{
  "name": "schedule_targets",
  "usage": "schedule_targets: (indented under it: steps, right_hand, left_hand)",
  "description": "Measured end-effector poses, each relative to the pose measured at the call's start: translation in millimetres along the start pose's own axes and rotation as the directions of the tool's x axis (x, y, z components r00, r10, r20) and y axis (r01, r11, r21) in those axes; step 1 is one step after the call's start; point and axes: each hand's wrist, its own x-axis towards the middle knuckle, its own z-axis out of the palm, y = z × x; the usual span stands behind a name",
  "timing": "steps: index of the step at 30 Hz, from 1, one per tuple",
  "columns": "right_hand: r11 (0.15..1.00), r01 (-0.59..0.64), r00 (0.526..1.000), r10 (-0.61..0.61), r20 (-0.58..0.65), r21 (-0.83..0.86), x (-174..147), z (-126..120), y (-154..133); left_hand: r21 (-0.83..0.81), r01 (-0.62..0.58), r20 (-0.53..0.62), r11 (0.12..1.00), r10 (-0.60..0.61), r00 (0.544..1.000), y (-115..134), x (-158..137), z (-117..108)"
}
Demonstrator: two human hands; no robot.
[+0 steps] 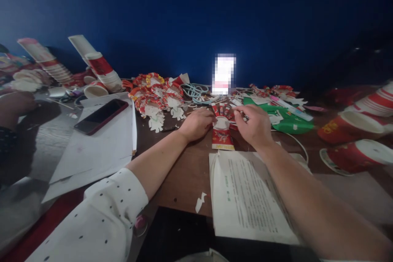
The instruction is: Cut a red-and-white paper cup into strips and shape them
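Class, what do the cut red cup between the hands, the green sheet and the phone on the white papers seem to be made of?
The cut red cup: probably printed paperboard, its wall cut into fanned strips.
The green sheet: paper or thin plastic, unclear which; even-coloured, little shine.
The phone: likely a glass front, dark and smooth; reddish edge, perhaps plastic or metal.

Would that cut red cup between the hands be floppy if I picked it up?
The cut red cup looks like paper, so it's probably light. Its thin strips likely bend easily; they might tear if tugged.
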Motion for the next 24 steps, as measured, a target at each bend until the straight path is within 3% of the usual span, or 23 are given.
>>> schedule_targets:
  steps: [3, 11, 19, 24]
  right_hand:
    - [1.000, -0.018, 1.000, 0.018, 0.003, 0.009, -1.1, -1.4, 9.4]
    - [1.000, -0.018, 0.997, 0.020, 0.073, -0.022, -4.3, 1.4, 7.2]
    - [0.999, -0.041, 0.995, 0.041, 0.088, -0.002, -3.8, 1.9, 8.1]
    - [0.999, 0.036, 0.978, -0.035, 0.206, -0.001, -6.3, 3.3, -1.4]
  left_hand:
    - [0.023, -0.056, 0.008, 0.998, 0.056, 0.998, 4.8, 0.3, 1.8]
    - [0.091, -0.068, 0.303, 0.993, 0.038, 0.952, 14.2, 5.0, 2.7]
    - [0.190, -0.080, 0.339, 0.978, 0.011, 0.941, 21.4, 8.5, -0.2]
    - [0.161, -0.056, 0.372, 0.985, -0.008, 0.928, 19.8, 11.2, 0.7]
